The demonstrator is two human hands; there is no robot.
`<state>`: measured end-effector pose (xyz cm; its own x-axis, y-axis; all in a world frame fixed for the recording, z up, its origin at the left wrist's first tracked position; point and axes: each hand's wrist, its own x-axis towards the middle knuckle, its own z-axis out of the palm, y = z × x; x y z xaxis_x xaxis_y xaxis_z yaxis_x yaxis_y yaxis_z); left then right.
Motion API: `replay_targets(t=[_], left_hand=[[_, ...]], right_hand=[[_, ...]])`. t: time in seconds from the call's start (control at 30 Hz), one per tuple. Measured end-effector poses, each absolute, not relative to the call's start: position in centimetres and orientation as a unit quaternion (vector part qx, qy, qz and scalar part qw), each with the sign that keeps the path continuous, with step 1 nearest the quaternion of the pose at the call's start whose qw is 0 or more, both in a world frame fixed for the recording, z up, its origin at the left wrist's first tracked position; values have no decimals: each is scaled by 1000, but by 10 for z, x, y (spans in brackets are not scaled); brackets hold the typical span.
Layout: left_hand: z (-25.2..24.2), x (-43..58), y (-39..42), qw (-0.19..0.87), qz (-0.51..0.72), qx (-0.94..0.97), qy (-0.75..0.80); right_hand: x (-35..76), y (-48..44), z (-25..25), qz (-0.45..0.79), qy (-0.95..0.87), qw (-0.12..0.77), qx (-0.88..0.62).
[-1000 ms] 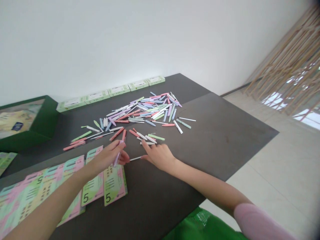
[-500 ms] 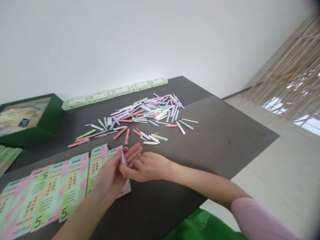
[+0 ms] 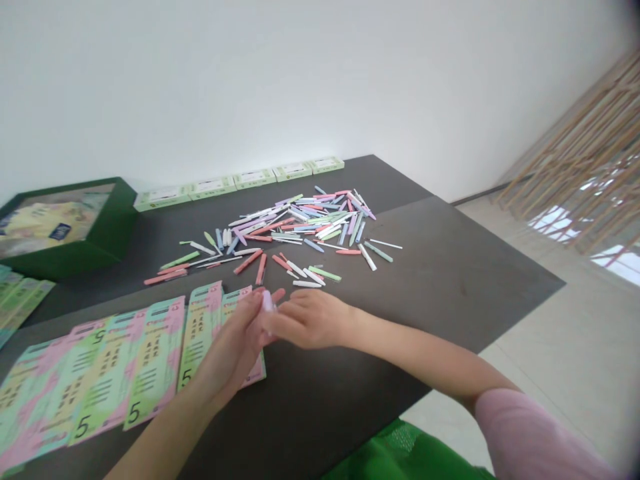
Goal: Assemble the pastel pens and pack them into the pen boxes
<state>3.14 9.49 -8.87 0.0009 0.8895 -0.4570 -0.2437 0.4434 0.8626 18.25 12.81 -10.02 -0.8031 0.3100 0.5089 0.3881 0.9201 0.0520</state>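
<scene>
1. The left hand (image 3: 240,340) and right hand (image 3: 320,319) are together above the table (image 3: 360,377), their fingers meeting.
2. The left hand pinches a lilac stick (image 3: 267,301) by its thumb. Only a short part of the stick shows; the hands hide the rest.
3. The right hand is curled in from the side, its fingers up against the stick. Whether they grip it or merely touch it, I cannot tell.
4. Just beyond the right hand lies a small cluster of sticks, among them a white stick (image 3: 307,284) and a green stick (image 3: 325,273).
5. Just beyond the left fingertips lies a red stick (image 3: 261,269), with another red one beside it.
6. Farther out, past both hands, spreads a pile (image 3: 310,217) of sticks in red, white, lilac, blue and green, with some thin rods.
7. Under and beside the left hand is a pack (image 3: 237,298), partly covered by it. More packs (image 3: 153,360) overlap in a line to the left of that hand, several marked "5".
8. Well beyond the left hand, to its left, stands a green box (image 3: 75,263) with bagged things in it.
9. Beyond the pile, five flat boxes (image 3: 213,187) line the wall (image 3: 300,80), farthest from the hands.
10. A pink sleeve (image 3: 530,427) covers the upper right arm, and green cloth (image 3: 405,453) shows below the right forearm.
</scene>
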Motion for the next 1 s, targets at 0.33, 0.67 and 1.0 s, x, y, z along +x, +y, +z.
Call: replay_targets(t=[0.33, 0.67, 1.0], left_hand=[[-105, -33, 70, 389, 524, 451, 609], [-124, -26, 61, 416, 520, 425, 614], [-119, -18, 89, 277, 353, 645, 618]], right_hand=[[168, 173, -112, 154, -863, 162, -454], [171, 172, -135, 154, -868, 119, -456], [181, 160, -100, 280, -833, 293, -377]])
